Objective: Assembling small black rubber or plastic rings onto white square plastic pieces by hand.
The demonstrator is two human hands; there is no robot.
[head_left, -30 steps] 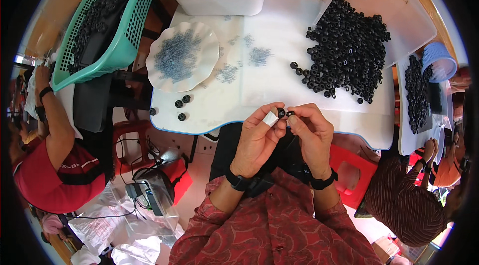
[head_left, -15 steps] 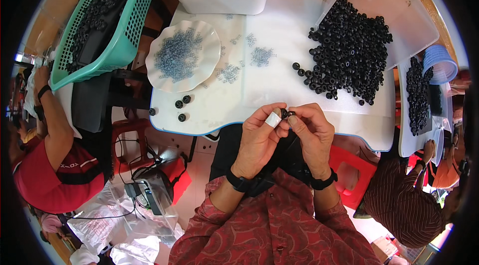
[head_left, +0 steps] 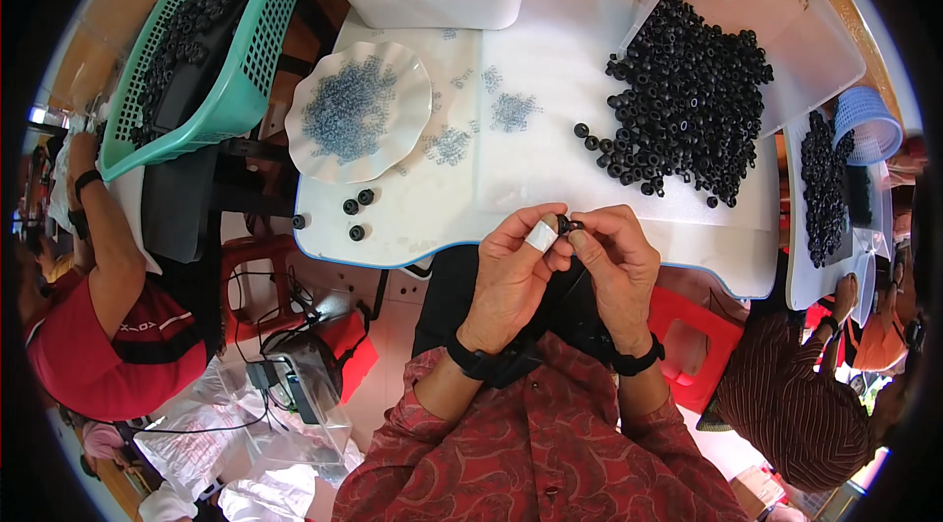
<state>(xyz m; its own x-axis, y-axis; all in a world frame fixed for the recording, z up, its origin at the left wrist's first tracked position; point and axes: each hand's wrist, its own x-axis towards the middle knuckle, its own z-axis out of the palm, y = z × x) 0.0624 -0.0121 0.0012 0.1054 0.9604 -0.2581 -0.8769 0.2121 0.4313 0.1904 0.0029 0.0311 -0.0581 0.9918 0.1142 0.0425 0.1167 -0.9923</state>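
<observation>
Just off the table's front edge, my left hand (head_left: 509,278) pinches a small black round part (head_left: 563,224) between thumb and fingertips. White tape (head_left: 541,235) wraps one of its digits. My right hand (head_left: 623,265) is closed too, its thumb and forefinger on a small dark piece (head_left: 577,225) that meets the round part; the fingers partly cover both. Beyond my hands to the right lies a heap of black ring-like parts (head_left: 688,95). Three black round parts (head_left: 352,207) stand together at the table's left front, with another black part (head_left: 300,221) at the edge.
A white scalloped plate (head_left: 416,134) holds small clear bluish rings (head_left: 349,109); more rings (head_left: 513,112) lie scattered beside it. Behind stand a white tub (head_left: 432,6) of black parts and a clear bin (head_left: 801,41). A green basket (head_left: 257,60) is at left. Co-workers (head_left: 128,345) sit on both sides.
Both hands keep the same pinch, with only a very slight shift of the fingers and the black part. The table's contents look the same.
</observation>
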